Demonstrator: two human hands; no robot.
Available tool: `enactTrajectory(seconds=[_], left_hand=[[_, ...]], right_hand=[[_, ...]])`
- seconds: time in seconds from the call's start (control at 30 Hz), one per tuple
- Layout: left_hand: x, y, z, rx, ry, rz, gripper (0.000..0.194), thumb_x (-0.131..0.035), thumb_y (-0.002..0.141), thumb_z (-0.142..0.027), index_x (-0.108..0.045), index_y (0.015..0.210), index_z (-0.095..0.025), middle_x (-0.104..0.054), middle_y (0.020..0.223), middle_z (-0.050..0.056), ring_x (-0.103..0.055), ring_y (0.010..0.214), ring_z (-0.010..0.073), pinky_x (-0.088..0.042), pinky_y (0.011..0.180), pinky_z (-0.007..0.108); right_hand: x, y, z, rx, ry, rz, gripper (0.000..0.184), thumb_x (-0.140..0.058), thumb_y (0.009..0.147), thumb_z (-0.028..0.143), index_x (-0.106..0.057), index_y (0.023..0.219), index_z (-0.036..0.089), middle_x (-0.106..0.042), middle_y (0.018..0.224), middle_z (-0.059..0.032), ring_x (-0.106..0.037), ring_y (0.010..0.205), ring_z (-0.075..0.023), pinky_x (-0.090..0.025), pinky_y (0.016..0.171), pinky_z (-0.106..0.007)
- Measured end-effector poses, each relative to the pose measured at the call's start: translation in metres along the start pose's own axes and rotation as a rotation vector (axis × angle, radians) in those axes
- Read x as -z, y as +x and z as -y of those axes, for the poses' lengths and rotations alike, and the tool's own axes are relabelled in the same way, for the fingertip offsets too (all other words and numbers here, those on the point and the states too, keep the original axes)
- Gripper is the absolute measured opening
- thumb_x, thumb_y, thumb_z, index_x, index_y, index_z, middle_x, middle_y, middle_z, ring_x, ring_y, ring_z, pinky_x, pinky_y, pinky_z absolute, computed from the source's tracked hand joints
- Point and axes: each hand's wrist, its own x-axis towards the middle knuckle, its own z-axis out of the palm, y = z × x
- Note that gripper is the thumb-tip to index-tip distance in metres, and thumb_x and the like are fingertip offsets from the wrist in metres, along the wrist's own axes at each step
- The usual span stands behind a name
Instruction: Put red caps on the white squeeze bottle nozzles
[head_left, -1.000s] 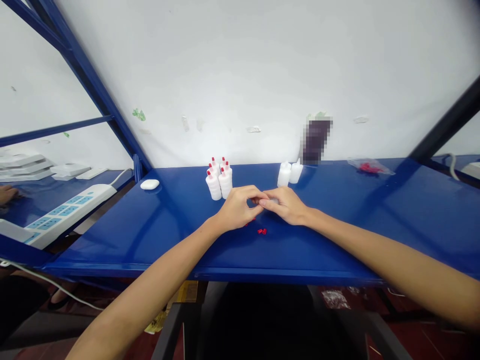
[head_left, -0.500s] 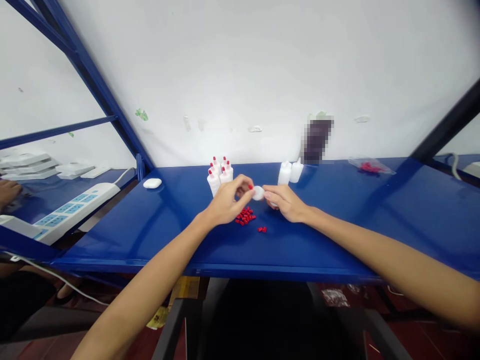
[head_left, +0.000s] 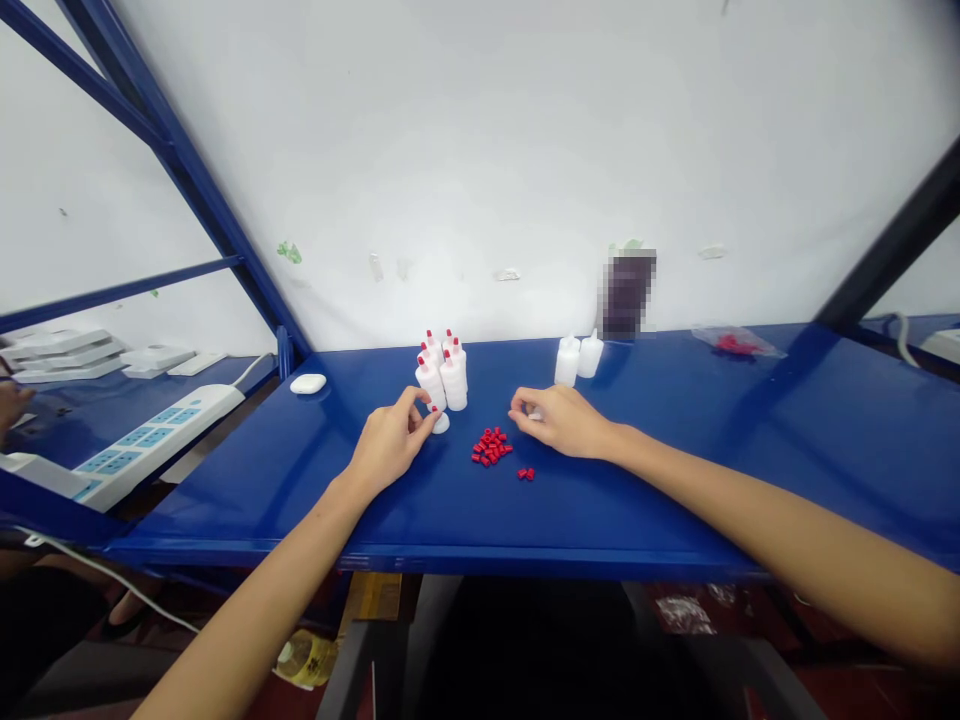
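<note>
My left hand (head_left: 390, 443) pinches a small white bottle with a red cap (head_left: 440, 422), low on the blue table (head_left: 675, 480), just in front of a cluster of several capped white bottles (head_left: 444, 372). My right hand (head_left: 559, 418) rests on the table to the right, fingers curled; what they hold, if anything, is hidden. A pile of small red caps (head_left: 491, 446) lies between my hands, with two loose red caps (head_left: 526, 474) nearer me. Two uncapped white bottles (head_left: 578, 357) stand behind my right hand.
A white oval case (head_left: 308, 383) lies at the left rear. A clear bag with red caps (head_left: 739, 343) is at the far right rear. On the neighbouring table sit a white power strip (head_left: 142, 435) and stacked white parts (head_left: 64, 352); another person's hand (head_left: 11, 400) shows there.
My hands have parted. My left hand carried the capped bottle left and down to beside the cluster, and my right hand lowered onto the table. The view tilted down slightly.
</note>
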Motion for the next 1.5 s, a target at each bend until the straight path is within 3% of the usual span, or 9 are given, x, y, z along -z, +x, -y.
enactTrajectory(seconds=[0.07,0.2,0.37,0.5,0.7,0.87,1.07,1.23,1.5], left_hand=[[-0.004,-0.002,-0.004,-0.028,-0.004,-0.073,0.021,-0.053,0.097,-0.04,-0.054,0.106,-0.021,-0.06,0.063,-0.006,-0.057,0.055,0.0126,-0.039,0.059,0.023],[-0.008,-0.007,-0.015,-0.232,0.022,-0.116,0.01,-0.049,0.098,-0.028,-0.055,0.1,-0.021,-0.057,0.062,-0.007,-0.053,0.053,0.0096,-0.038,0.057,0.021],[-0.012,-0.002,-0.027,-0.419,-0.024,-0.075,0.01,-0.05,0.096,-0.02,-0.058,0.102,-0.02,-0.056,0.061,-0.007,-0.049,0.051,0.0074,-0.039,0.056,0.02],[-0.019,0.013,-0.036,-0.44,-0.035,-0.047,0.014,-0.05,0.096,-0.019,-0.06,0.105,-0.018,-0.059,0.064,-0.005,-0.051,0.052,0.0079,-0.04,0.056,0.02],[-0.028,0.047,-0.05,-0.608,0.059,-0.016,0.026,-0.057,0.094,-0.02,-0.064,0.119,-0.016,-0.069,0.107,0.009,-0.065,0.092,0.0182,-0.052,0.077,0.03],[-0.038,0.069,-0.059,-0.612,-0.116,-0.08,0.016,-0.058,0.097,-0.02,-0.071,0.103,-0.015,-0.071,0.096,0.008,-0.065,0.084,0.0159,-0.053,0.076,0.03],[-0.048,0.063,-0.074,-0.531,-0.354,-0.139,0.009,-0.064,0.092,-0.019,-0.072,0.094,-0.016,-0.072,0.086,0.005,-0.064,0.075,0.0129,-0.053,0.07,0.027],[-0.056,0.051,-0.078,-0.506,-0.395,-0.086,0.012,-0.064,0.087,-0.012,-0.073,0.094,-0.015,-0.068,0.084,0.004,-0.061,0.071,0.0113,-0.052,0.068,0.025],[-0.064,0.045,-0.078,-0.517,-0.392,-0.066,0.011,-0.06,0.089,-0.014,-0.07,0.087,-0.015,-0.064,0.078,0.003,-0.057,0.066,0.0115,-0.048,0.064,0.025]], right_hand=[[0.003,-0.001,0.003,0.024,-0.067,0.073,0.019,-0.052,0.095,0.033,-0.067,0.096,0.022,-0.066,0.07,0.0001,-0.054,0.06,-0.0148,-0.029,0.059,-0.027],[0.005,0.0,0.005,0.154,-0.21,0.171,0.03,-0.049,0.098,0.029,-0.065,0.123,0.029,-0.075,0.081,-0.002,-0.066,0.071,-0.0197,-0.033,0.061,-0.028],[0.006,0.002,0.006,0.266,-0.265,0.229,0.03,-0.049,0.098,0.023,-0.068,0.12,0.032,-0.079,0.1,-0.0027,-0.071,0.08,-0.0207,-0.035,0.061,-0.029],[0.005,0.003,0.006,0.213,-0.237,0.213,0.022,-0.052,0.096,0.023,-0.069,0.109,0.028,-0.078,0.09,-0.0031,-0.069,0.074,-0.0203,-0.033,0.059,-0.028],[0.001,0.005,0.003,-0.046,0.47,-0.014,0.028,-0.051,0.096,0.045,-0.06,0.1,0.019,-0.058,0.062,0.0025,-0.053,0.054,-0.014,-0.038,0.054,-0.027],[0.0,0.005,0.0,-0.13,0.794,-0.082,0.033,-0.052,0.093,0.052,-0.058,0.093,0.019,-0.047,0.054,0.0062,-0.045,0.047,-0.012,-0.036,0.048,-0.026],[0.004,-0.001,-0.007,0.032,0.389,-0.221,0.033,-0.042,0.092,0.036,-0.059,0.071,0.017,-0.055,0.073,-0.003,-0.053,0.068,-0.0169,-0.039,0.066,-0.031],[0.004,-0.006,-0.008,0.095,0.147,-0.115,0.036,-0.038,0.094,0.038,-0.057,0.07,0.018,-0.057,0.07,-0.004,-0.053,0.065,-0.0181,-0.033,0.064,-0.031],[0.005,-0.01,-0.002,0.102,0.21,-0.031,0.027,-0.035,0.097,0.043,-0.05,0.093,0.022,-0.062,0.071,0.0,-0.053,0.06,-0.0173,-0.033,0.061,-0.029]])
